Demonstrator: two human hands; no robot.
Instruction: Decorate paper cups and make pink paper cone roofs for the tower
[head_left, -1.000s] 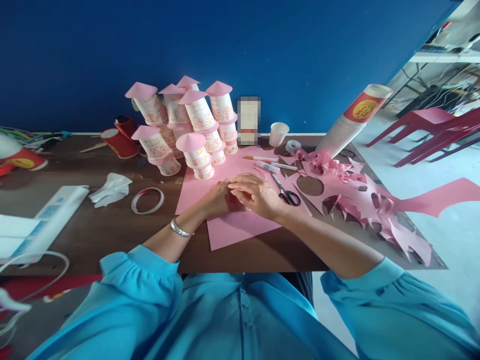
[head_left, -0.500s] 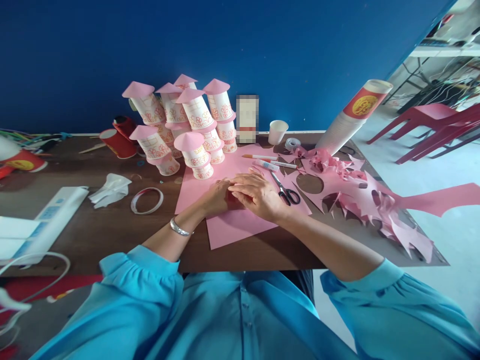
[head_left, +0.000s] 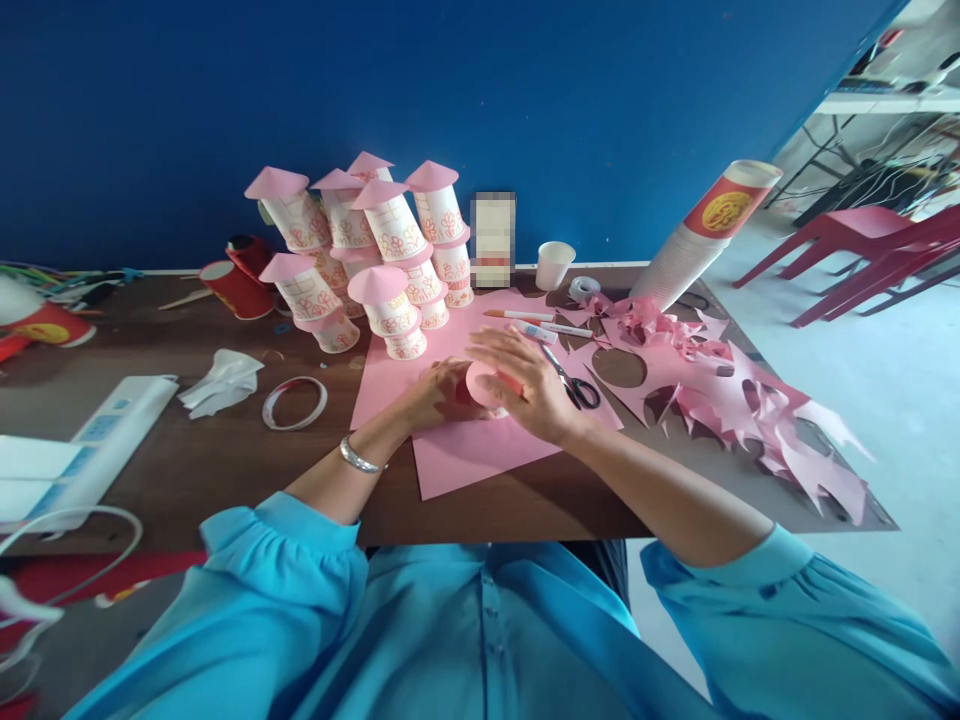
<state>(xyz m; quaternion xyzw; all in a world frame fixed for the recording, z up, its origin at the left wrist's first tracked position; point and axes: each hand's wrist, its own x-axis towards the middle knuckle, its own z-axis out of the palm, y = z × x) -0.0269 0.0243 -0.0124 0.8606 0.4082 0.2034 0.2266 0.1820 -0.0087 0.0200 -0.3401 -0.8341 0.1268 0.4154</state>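
The pink-topped thing [head_left: 486, 384] is btwn the 2 hands, low on the pink paper [head_left: 465, 467]. Its top is round and pink, w/ a bit of white below. The L hand [head_left: 441, 394] is curled by its left side; can't tell how tight it grips, b/c the fingers are part hidden. The R hand [head_left: 526, 383] is open, w/ fingers spread, over the right side of the pink top. Its thumb is at the top, but can't tell if it presses.

Past the hands, a bit to the left, is a bunch of cup towers [head_left: 379, 287] w/ pink pointy hats and red flower pics. Just right of the R hand are the scissors [head_left: 579, 390], w/ black handles. Past the R hand are the glue stick [head_left: 536, 332], 2 pens [head_left: 517, 315] and, farther back, a white cup [head_left: 555, 267].

Well right of the hands are pink scraps [head_left: 739, 405] and a tall, tilted cup stack [head_left: 690, 245]. Left of the L hand, a tape ring [head_left: 295, 403] lies flat on the table [head_left: 232, 470], w/ crumpled white paper [head_left: 220, 383] near it. The L wrist has a silver bangle [head_left: 360, 457].
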